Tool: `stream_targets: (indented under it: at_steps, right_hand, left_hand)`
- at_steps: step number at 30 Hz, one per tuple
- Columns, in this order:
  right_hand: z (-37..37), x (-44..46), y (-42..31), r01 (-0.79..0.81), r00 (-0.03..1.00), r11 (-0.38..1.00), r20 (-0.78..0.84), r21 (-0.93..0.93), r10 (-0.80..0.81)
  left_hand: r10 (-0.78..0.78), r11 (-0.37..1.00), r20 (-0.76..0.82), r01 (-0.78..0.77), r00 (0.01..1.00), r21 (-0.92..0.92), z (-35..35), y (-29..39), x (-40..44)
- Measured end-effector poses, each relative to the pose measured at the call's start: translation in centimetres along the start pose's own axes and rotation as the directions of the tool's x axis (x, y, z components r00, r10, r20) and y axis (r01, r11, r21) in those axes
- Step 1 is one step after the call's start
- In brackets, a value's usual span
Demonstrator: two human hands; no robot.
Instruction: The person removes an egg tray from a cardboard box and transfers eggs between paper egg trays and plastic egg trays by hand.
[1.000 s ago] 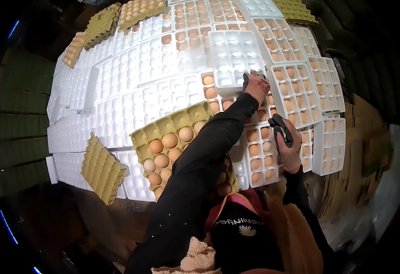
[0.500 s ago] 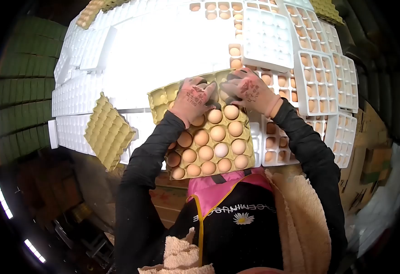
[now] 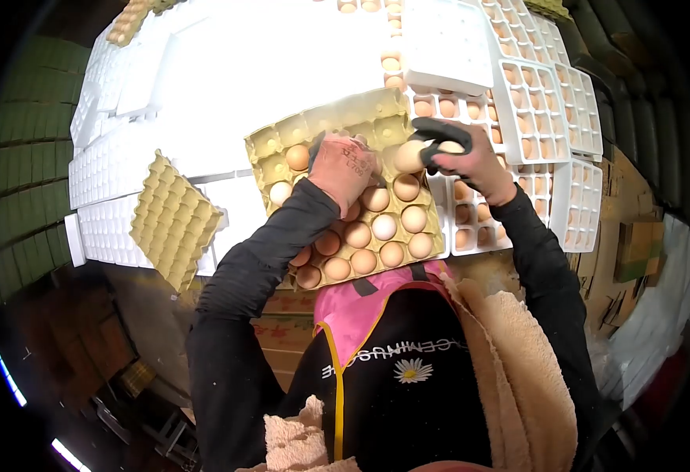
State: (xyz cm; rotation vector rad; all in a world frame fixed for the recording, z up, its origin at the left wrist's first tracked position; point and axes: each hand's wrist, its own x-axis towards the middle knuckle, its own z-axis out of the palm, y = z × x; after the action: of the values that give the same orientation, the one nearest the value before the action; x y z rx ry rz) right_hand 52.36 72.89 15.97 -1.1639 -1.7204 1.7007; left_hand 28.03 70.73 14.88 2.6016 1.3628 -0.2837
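White trays filled with eggs [image 3: 534, 114] are spreading out at 2 o'clock from the work, and one more white tray [image 3: 479, 216] is lying at 3 o'clock, just beside it. At 1 o'clock a white slab [image 3: 449, 43] is lying across other filled trays. A spare carton [image 3: 176, 220] is sitting at a tilt at 9 o'clock, with white trays [image 3: 109, 177] stretching behind it. Strong glare is washing out the area at 11 o'clock. A cardboard box [image 3: 640, 252] is standing well apart, toward 4 o'clock.

The left hand [image 3: 345, 169] and its dark sleeve [image 3: 254, 244] are blocking the middle and left of the egg carton [image 3: 313, 122], which is lying in front of the person, above the pink apron [image 3: 353, 307] at 6 o'clock. The left grip is hiding its fingertips, so I cannot tell its state. The right hand [image 3: 475, 161], at 2 o'clock, is gripping a pale egg [image 3: 450, 147]; a second egg [image 3: 410, 156] is touching its fingertips.

The carton is showing a yellowish, dimpled body, holding tan eggs [image 3: 413, 219] and a few paler ones. Its side edges are running from between 11 and 12 to between 5 and 6 o'clock; its sides are looking nearly equal, so no long axis is standing out.
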Motion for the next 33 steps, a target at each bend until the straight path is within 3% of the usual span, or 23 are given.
stream_targets:
  at_steps: [1, 3, 4, 5, 6, 7, 8, 9, 10, 12, 14, 15, 16, 18, 19, 22, 24, 26, 27, 29, 31, 32, 33]
  right_hand:
    - [0.2, -0.9, 0.1, 0.030, 0.998, 0.950, -0.063, 0.312, -0.011]
    - [-0.1, -1.9, 1.1, 0.042, 0.999, 0.845, 0.000, 0.533, -0.050]
    - [-0.2, -2.4, 1.5, 0.034, 0.997, 0.774, 0.031, 0.632, -0.069]
    - [-0.1, -2.6, 1.2, -0.084, 0.993, 0.929, 0.108, 0.360, 0.048]
    - [0.0, -2.5, 1.0, -0.191, 0.972, 0.981, 0.151, 0.044, 0.183]
    - [1.4, -2.1, 0.6, 0.018, 0.980, 0.945, 0.191, -0.326, 0.047]
    - [2.8, -1.7, 0.1, 0.233, 0.969, 0.641, 0.228, -0.731, -0.092]
    - [4.1, -1.3, -0.4, 0.315, 0.939, 0.263, 0.259, -0.912, -0.227]
    - [4.4, -1.0, -0.2, 0.278, 0.952, 0.239, 0.234, -0.930, -0.196]
    - [4.1, -0.8, 0.4, 0.245, 0.960, 0.231, 0.204, -0.942, -0.190]
    - [1.3, -1.7, 0.4, 0.136, 0.990, 0.784, 0.049, -0.606, -0.134]
    - [0.0, -2.0, 0.6, 0.021, 0.999, 0.973, -0.023, -0.231, -0.027]
    - [-0.9, -2.1, 1.3, 0.000, 0.997, 0.972, -0.069, 0.237, 0.017]
    - [-2.8, 0.0, 5.7, 0.154, 0.987, 0.467, -0.157, 0.870, -0.034]
    - [-3.6, 1.4, 7.5, 0.224, 0.974, 0.249, -0.213, 0.942, -0.072]
    - [-6.4, 3.5, 7.2, 0.318, 0.948, 0.042, -0.317, 0.947, -0.030]
    - [-8.7, 4.5, 7.7, 0.407, 0.871, 0.411, -0.483, 0.816, 0.095]
    - [-10.6, 4.9, 8.5, 0.265, 0.722, 0.870, -0.683, 0.415, 0.106]
    - [-11.5, 6.3, 10.0, 0.031, 0.630, 0.976, -0.754, -0.218, -0.188]
    - [-11.8, 8.4, 10.3, -0.319, 0.628, 0.660, -0.673, -0.681, -0.391]
    - [-11.8, 10.0, 9.6, -0.440, 0.694, 0.445, -0.610, -0.780, -0.383]
    - [-12.2, 10.2, 8.5, -0.436, 0.706, 0.457, -0.610, -0.775, -0.360]
    - [-12.6, 10.4, 7.5, -0.432, 0.718, 0.469, -0.608, -0.770, -0.338]
  left_hand:
    - [-0.041, 0.997, -0.029, 0.039, 0.999, -0.073, -0.3, -0.3, -0.3]
    - [-0.197, 0.929, -0.101, 0.153, 0.975, -0.336, -1.5, -0.8, -1.9]
    - [-0.297, 0.695, 0.004, 0.219, 0.955, -0.685, -2.5, -1.8, -2.6]
    - [-0.273, 0.299, 0.050, 0.134, 0.961, -0.945, -1.9, -3.2, -3.3]
    - [-0.238, -0.174, 0.083, 0.042, 0.968, -0.984, -1.4, -3.9, -3.7]
    - [-0.240, -0.013, 0.011, 0.009, 0.971, -1.000, -2.2, -3.3, -3.9]
    - [-0.108, 0.316, -0.131, -0.091, 0.985, -0.944, -2.3, -2.8, -3.5]
    - [-0.051, 0.719, -0.121, -0.048, 0.991, -0.693, -2.7, -1.1, -3.2]
    - [0.010, 0.901, -0.135, -0.067, 0.991, -0.428, -2.1, 0.4, -3.0]
    - [0.143, 0.990, -0.185, -0.137, 0.972, 0.045, 0.5, 2.4, -2.5]
    - [0.158, 0.985, -0.144, -0.166, 0.977, -0.043, -0.5, 2.7, -2.5]
    - [0.128, 0.984, -0.072, -0.136, 0.989, -0.118, -1.3, 2.5, -2.6]
    - [0.100, 0.977, 0.004, -0.097, 0.995, -0.190, -1.9, 2.2, -2.5]
    - [0.165, 0.862, -0.084, -0.185, 0.983, -0.472, -3.0, 0.3, -1.5]
    - [0.178, 0.711, -0.147, -0.230, 0.973, -0.665, -3.9, -1.0, -0.1]
    - [0.204, 0.582, -0.384, -0.427, 0.900, -0.692, -4.4, -5.1, 7.9]
    - [0.225, 0.544, -0.385, -0.443, 0.895, -0.713, -4.1, -7.0, 14.0]
    - [0.297, 0.614, -0.363, -0.468, 0.883, -0.636, -3.7, -8.2, 20.1]
    - [0.309, 0.646, -0.282, -0.418, 0.908, -0.639, -3.7, -8.4, 22.4]
    - [0.314, 0.760, -0.083, -0.303, 0.946, -0.575, -2.6, -8.9, 26.1]
    - [0.351, 0.851, 0.079, -0.283, 0.933, -0.444, -2.8, -8.9, 28.3]
    - [0.358, 0.886, 0.177, -0.274, 0.917, -0.373, -2.8, -9.1, 29.3]
    - [0.425, 0.825, 0.083, -0.349, 0.901, -0.444, -2.2, -9.6, 30.7]
